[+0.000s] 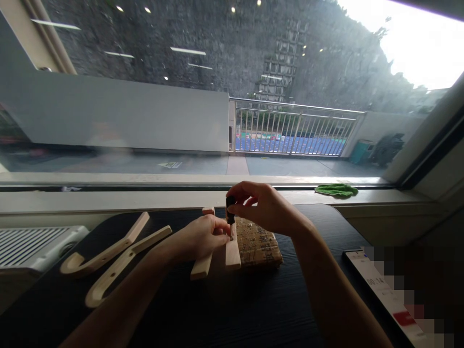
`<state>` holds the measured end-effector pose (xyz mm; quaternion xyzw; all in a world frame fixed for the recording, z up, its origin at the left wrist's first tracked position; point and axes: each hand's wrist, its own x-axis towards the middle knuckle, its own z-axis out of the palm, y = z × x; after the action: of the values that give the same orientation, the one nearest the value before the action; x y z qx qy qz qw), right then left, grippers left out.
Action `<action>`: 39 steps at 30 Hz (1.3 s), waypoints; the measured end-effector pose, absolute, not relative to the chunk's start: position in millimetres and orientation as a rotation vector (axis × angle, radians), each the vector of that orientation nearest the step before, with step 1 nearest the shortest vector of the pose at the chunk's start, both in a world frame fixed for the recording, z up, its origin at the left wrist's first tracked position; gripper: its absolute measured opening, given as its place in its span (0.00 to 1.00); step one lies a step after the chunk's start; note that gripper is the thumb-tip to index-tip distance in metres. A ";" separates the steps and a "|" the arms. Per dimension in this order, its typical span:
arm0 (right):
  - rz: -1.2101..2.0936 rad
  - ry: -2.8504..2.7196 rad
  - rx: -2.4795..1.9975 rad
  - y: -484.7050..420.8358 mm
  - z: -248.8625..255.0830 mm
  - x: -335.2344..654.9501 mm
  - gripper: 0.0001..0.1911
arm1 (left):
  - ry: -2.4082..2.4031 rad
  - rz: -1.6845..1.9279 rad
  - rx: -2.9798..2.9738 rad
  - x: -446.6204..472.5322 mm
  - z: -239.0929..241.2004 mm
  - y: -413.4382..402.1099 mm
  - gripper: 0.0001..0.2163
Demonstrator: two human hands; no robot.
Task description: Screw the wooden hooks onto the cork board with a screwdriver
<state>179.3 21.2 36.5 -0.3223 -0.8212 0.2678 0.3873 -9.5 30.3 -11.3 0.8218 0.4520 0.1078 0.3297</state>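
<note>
My right hand [259,205] is closed around the black handle of a screwdriver [230,205], which stands upright with its shaft pointing down. The screwdriver's tip meets a flat pale wooden piece [233,258]. My left hand [203,237] has its fingers pinched together beside the tip; whatever small thing is between them is too small to make out. Under my left hand lies a second wooden piece [202,267], partly covered. The first piece rests against or on a brown, tape-wrapped block [259,244]; which of these I cannot tell.
Two hook-shaped wooden pieces [108,256] [119,270] lie on the dark table [253,309] to the left. A phone [387,295] showing a timer is at the right. A green cloth [336,190] lies on the windowsill [377,195]. A white radiator [47,246] stands left of the table.
</note>
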 end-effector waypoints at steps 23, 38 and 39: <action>0.560 -2.121 -0.895 18.6 38.5 182.5 0.15 | 1.169 0.344 2.122 -2.3 0.7 26.8 0.16; 0.544 -2.077 -0.921 23.5 34.1 179.9 0.12 | 1.194 0.365 2.071 -1.1 14.3 16.9 0.15; 0.542 -2.075 -0.926 23.7 33.7 179.2 0.12 | 1.199 0.363 2.064 -1.0 14.4 16.9 0.15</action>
<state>179.2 23.7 33.7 -0.3648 -0.8171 0.2136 0.3919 -1.0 16.9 14.4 0.7989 0.4641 0.1406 0.3559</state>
